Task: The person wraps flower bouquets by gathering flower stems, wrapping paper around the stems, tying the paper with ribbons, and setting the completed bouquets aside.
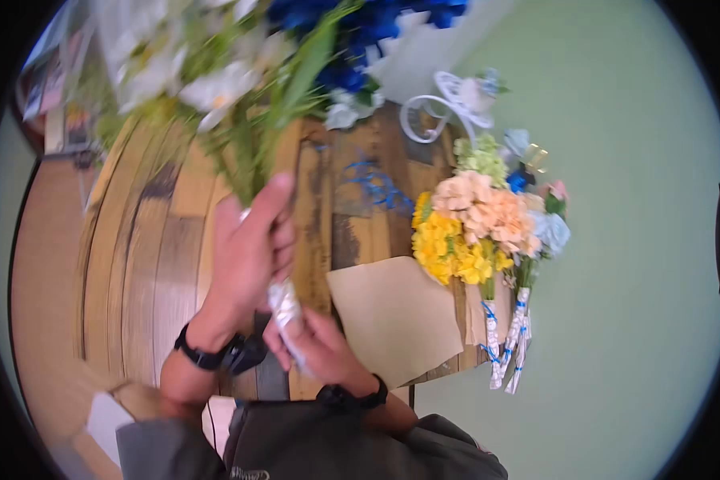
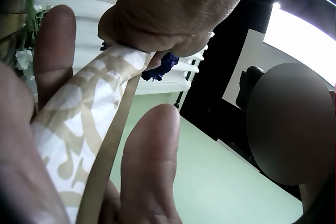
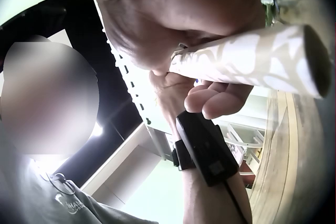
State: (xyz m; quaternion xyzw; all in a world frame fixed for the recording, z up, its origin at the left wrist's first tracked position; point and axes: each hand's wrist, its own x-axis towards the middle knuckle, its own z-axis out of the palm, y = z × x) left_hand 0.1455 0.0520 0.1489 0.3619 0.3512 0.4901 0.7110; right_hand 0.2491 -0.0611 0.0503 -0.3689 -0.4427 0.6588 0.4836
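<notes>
In the head view, a large bouquet with white flowers [image 1: 220, 88] and blue flowers [image 1: 344, 72] is held up above the table. The left hand [image 1: 252, 252] grips its stems at the top of the patterned white wrap [image 1: 284, 300]. Lower down, the right hand [image 1: 320, 344] has its thumb and fingers around the wrap. From the left wrist, the left hand [image 2: 178, 8] closes on the upper wrap [image 2: 86, 113], with the right hand's fingers [image 2: 152, 161] spread around the lower part. In the right wrist view, the right hand [image 3: 184, 14] holds the wrap [image 3: 247, 61], whose end opening shows.
Smaller bouquets with peach flowers [image 1: 488, 208] and yellow flowers [image 1: 440, 244] lie at the table's right edge, their wrapped stems tied in blue. Beside them are brown paper [image 1: 396, 320], blue shreds [image 1: 380, 184] and white ribbon loops [image 1: 428, 116] on the wooden table [image 1: 164, 264].
</notes>
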